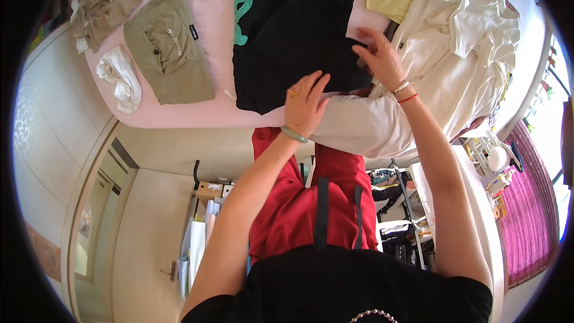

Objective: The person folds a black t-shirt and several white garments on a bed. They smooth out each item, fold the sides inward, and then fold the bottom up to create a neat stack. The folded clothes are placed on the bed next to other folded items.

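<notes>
Beads [373,314] at the wearer's neckline come nearest, short of the black garment [293,30] on the pink cover [212,24]. At its near edge the left hand [305,104] has fingers loosely parted, gripping nothing visible; at its right edge the right hand [382,61] curls half-open, perhaps pinching cloth, I cannot tell. White fabric [359,122] adjoining it could snag under a sideways pull.

The black garment [293,30] is cut off by the upper edge.
</notes>
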`<state>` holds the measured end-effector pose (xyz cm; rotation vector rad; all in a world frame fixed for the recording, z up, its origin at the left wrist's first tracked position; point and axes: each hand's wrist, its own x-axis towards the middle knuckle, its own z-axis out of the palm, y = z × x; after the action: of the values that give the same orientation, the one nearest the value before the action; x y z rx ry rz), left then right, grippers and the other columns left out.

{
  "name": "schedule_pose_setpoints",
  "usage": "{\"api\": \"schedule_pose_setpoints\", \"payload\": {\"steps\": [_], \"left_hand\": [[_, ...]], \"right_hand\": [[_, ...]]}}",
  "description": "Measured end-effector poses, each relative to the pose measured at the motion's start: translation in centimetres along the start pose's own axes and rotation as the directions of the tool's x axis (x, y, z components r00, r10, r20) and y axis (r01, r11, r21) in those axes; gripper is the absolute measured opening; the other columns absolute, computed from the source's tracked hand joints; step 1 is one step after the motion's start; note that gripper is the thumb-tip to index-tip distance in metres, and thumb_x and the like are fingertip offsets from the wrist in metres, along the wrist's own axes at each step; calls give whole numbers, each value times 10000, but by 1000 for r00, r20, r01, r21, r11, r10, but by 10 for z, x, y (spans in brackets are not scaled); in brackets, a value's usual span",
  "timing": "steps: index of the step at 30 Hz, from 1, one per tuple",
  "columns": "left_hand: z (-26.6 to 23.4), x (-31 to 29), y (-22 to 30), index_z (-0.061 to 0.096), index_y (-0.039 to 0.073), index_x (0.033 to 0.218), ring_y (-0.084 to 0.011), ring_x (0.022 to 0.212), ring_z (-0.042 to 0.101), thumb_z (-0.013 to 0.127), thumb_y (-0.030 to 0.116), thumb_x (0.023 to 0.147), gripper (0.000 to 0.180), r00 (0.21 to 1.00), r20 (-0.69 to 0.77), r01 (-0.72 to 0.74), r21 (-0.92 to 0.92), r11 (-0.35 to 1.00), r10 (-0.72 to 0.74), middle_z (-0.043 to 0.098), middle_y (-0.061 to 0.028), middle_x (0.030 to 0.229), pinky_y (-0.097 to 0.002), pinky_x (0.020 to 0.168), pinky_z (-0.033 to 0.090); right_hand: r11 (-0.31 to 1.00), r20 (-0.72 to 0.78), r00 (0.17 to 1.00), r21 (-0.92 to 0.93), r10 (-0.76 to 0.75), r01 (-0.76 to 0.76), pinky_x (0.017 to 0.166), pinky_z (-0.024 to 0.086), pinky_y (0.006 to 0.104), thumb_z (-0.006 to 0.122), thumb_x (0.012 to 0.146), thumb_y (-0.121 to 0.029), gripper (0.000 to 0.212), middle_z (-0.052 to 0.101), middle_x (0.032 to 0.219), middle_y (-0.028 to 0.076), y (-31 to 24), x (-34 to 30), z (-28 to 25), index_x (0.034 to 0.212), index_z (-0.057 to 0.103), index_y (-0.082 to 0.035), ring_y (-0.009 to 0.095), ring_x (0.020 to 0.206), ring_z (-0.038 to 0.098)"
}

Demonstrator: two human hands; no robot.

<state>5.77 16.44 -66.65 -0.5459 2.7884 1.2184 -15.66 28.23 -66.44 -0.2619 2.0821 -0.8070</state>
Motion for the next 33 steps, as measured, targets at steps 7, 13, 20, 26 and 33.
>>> {"api": "schedule_pose_setpoints", "payload": {"steps": [7,13,20,26,33], "left_hand": [[32,13,13,608,174,1289,-249,970,574,719,68,764,547,962,-168,223,25,975,-215,591,-52,1170,-397,827,422],[16,-3,20,669,92,1229,-276,1051,605,570,9,898,356,935,-186,240,-298,924,-302,653,-99,1182,-367,925,450],[19,-22,21,668,73,1226,-275,1092,641,569,47,969,276,880,-147,287,-594,752,-451,665,-113,1216,-323,924,512],[33,-30,11,651,11,1162,-105,945,590,652,270,975,319,519,147,350,-935,52,-842,634,-17,1050,-289,929,499],[12,-16,2,547,14,1251,-240,964,619,734,385,899,545,402,350,385,-903,-191,-846,556,-79,1104,-379,847,566]], "right_hand": [[995,-6,1000,-99,7,-7,681,486,393,733,826,-358,379,638,756,132,7,0,4,935,668,-1,291,718,618],[986,-79,985,77,151,-145,618,429,320,694,868,-337,388,519,684,45,-1,-5,-9,870,581,34,132,656,479],[935,-83,971,299,225,-191,539,476,290,682,880,-323,388,616,744,64,-23,6,3,1032,637,32,129,645,592],[809,94,963,526,253,-264,474,567,335,688,898,-200,512,660,833,160,-97,15,39,1252,456,88,279,566,692],[744,-77,997,665,-17,64,661,588,287,592,975,-153,254,714,1005,122,-97,35,60,1166,581,14,200,841,716]]}}
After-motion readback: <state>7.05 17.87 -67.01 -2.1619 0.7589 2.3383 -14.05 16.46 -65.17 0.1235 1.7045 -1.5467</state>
